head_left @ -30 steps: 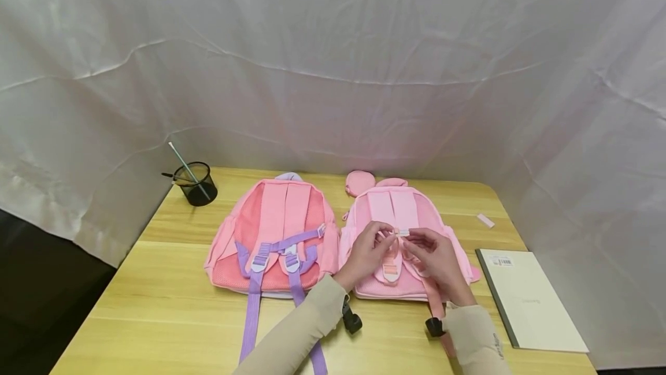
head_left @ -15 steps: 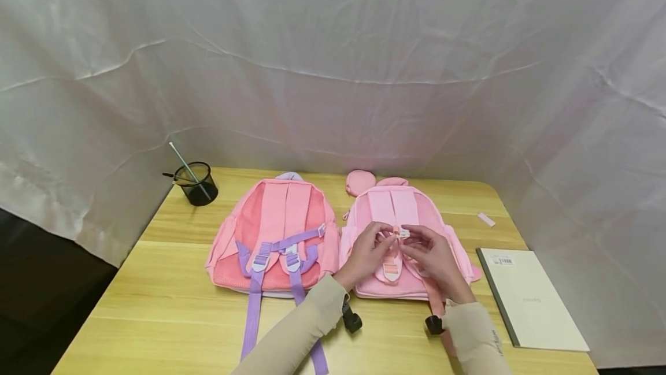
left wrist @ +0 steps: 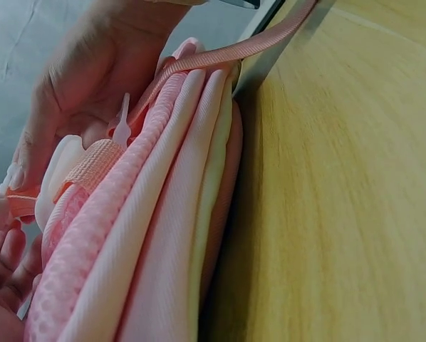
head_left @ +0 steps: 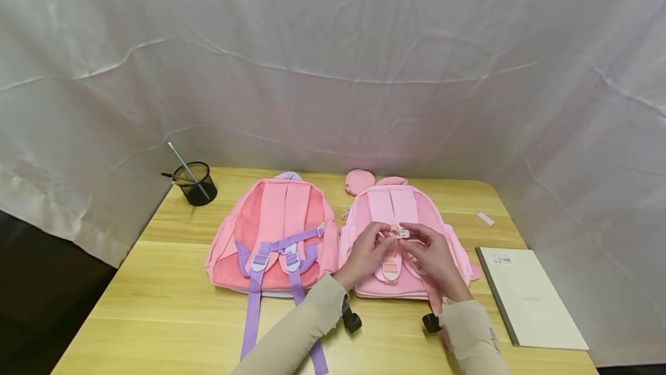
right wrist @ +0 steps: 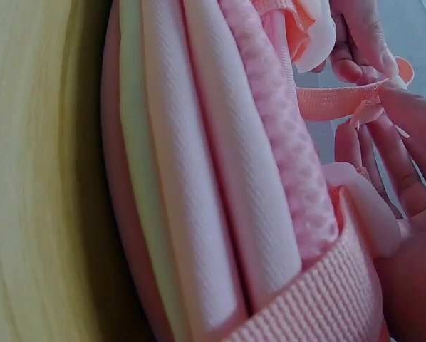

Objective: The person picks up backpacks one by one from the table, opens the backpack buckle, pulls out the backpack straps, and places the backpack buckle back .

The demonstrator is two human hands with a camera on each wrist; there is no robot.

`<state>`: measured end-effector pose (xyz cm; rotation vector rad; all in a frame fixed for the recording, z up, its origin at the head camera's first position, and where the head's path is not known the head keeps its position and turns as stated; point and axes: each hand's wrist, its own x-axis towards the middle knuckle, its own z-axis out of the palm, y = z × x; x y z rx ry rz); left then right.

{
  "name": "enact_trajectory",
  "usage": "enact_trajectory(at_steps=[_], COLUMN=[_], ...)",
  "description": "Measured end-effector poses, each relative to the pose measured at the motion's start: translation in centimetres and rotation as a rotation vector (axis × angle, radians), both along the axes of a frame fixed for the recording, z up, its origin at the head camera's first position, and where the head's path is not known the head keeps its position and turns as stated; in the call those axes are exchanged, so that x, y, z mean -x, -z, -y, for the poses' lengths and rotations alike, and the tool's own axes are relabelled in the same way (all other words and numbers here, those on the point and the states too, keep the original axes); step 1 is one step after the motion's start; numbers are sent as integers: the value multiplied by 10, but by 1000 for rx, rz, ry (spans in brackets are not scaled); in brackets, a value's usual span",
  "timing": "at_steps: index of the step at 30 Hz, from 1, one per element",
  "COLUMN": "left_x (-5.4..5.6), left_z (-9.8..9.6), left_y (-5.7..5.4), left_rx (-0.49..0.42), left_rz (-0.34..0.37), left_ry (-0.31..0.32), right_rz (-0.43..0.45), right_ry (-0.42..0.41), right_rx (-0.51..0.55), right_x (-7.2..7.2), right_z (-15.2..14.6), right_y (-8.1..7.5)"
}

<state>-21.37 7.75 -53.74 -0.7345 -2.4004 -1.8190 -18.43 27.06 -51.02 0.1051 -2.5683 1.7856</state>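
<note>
A light pink backpack (head_left: 364, 286) lies with its strap side up on the table. Over its middle, my left hand (head_left: 364, 253) pinches a narrow orange strap (head_left: 394, 229) between thumb and fingers. My right hand (head_left: 434, 256) faces it, with thumb and fingertips on a white plastic buckle (head_left: 404, 233) at that strap. In the right wrist view the orange strap (right wrist: 334, 102) loops between both hands' fingertips. Fingers partly hide the buckle. Below the hands, a white strap adjuster (head_left: 391, 275) sits on one shoulder strap.
A coral backpack (head_left: 224, 277) with purple straps (head_left: 253, 311) lies at the left. A black mesh pen cup (head_left: 200, 195) stands at the back left. To the right are a notebook (head_left: 536, 305) and a small whitish eraser-like block (head_left: 485, 219). A round pink pouch (head_left: 360, 182) lies behind.
The white buckle has turned slightly between my fingers, showing more of its prongs. My right fingertips have shifted a little left; the left hand stays nearly in place.
</note>
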Motion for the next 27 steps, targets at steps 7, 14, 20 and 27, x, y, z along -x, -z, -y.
enact_trajectory(at_steps=[7, 14, 20, 27], left_x=[0, 0, 0, -2], left_z=[1, 0, 0, 0], left_y=[1, 3, 2, 0], left_rx=[-19, -11, 18, 33], left_rz=[13, 9, -4, 2], left_ry=[-5, -12, -14, -12], right_rz=[35, 53, 32, -48], right_ry=[16, 27, 24, 45], right_rx=[28, 55, 68, -10], right_x=[-1, -2, -1, -1], right_z=[-1, -1, -1, -1], right_y=[1, 3, 3, 1])
